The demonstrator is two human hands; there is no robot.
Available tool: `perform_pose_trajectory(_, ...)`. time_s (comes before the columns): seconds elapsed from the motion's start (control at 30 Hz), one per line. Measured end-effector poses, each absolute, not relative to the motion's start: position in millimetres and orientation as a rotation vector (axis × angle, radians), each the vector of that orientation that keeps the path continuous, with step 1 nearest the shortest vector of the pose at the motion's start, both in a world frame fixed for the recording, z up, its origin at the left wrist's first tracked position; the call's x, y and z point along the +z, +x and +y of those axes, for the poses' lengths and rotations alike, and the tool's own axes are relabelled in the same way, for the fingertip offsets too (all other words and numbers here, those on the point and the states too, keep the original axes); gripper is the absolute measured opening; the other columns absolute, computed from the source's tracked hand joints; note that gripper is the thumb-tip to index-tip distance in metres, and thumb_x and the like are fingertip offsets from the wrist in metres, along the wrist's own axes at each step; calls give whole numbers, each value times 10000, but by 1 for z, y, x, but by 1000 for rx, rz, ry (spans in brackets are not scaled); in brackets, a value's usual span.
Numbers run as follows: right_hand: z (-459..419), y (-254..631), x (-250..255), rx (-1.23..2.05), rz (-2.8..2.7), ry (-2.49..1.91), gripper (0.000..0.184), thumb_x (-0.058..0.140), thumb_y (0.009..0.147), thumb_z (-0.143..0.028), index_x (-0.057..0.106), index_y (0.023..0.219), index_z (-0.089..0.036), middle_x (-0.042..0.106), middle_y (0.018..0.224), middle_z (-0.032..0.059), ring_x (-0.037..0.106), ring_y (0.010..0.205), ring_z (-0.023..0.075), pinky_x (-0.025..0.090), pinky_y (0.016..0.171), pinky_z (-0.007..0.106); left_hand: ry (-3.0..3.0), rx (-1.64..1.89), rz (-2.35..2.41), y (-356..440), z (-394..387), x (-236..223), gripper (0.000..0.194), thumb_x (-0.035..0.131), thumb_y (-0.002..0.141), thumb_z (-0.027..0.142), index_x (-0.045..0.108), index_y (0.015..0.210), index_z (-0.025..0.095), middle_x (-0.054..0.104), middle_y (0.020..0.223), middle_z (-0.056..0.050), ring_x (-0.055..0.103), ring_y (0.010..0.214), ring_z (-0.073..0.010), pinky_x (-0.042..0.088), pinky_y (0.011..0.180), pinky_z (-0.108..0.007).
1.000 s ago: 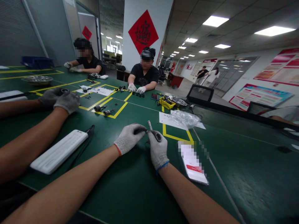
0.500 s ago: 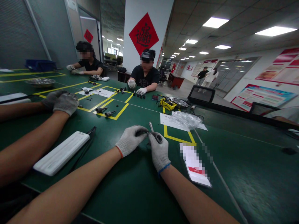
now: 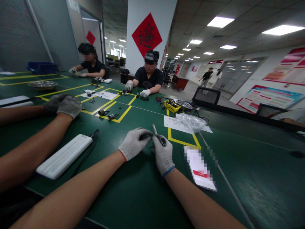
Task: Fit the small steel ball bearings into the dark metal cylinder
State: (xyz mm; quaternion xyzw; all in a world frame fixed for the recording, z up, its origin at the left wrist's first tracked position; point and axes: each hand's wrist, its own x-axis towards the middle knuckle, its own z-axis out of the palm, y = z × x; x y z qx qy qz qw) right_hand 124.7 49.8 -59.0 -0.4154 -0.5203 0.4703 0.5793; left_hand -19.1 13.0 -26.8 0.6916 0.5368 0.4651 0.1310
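Observation:
My right hand (image 3: 164, 156), in a white knit glove with a blue cuff edge, is closed around a dark round part with a metal shaft (image 3: 154, 129). The shaft points up and away, and a ring-shaped end faces up beside my fingers. My left hand (image 3: 134, 143), gloved with an orange cuff edge, pinches at the fingertips right against that part. Whatever sits between those fingertips is too small and hidden to name. Two similar dark parts with shafts (image 3: 112, 116) lie farther off, inside yellow tape lines on the green table (image 3: 133, 197).
A white power bank-like box (image 3: 64, 156) lies left of my forearm, a phone (image 3: 200, 168) to the right. Beyond are a clear plastic bag (image 3: 192, 122) and a yellow tray (image 3: 172, 106). A co-worker's gloved hands (image 3: 69, 106) rest at left; two people sit opposite.
My left fingertips have shifted slightly over the held part, covering a small spot seen before. The hand of the person opposite moved to the left.

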Motion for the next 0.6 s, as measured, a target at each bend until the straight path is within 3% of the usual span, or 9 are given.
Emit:
perform_pose_trajectory(0.37, 49, 123, -60, 1075, -1222, -965, 339, 781, 682, -492, 691, 749, -172, 644, 617, -5, 574, 584, 160, 486, 549, 293, 2078, 1341, 1568, -22, 13, -24, 136, 690, 907, 185, 803, 982, 194, 761, 937, -51, 722, 847, -181, 584, 798, -300)
perform_pose_trajectory(0.6, 44, 123, -56, 958, -1346, -948, 291, 711, 756, -482, 662, 755, -195, 675, 686, 17, 613, 664, 187, 517, 624, 316, 2037, 1447, 1577, -28, 12, -13, 105, 713, 894, 187, 799, 954, 189, 755, 912, -43, 715, 837, -176, 571, 781, -295)
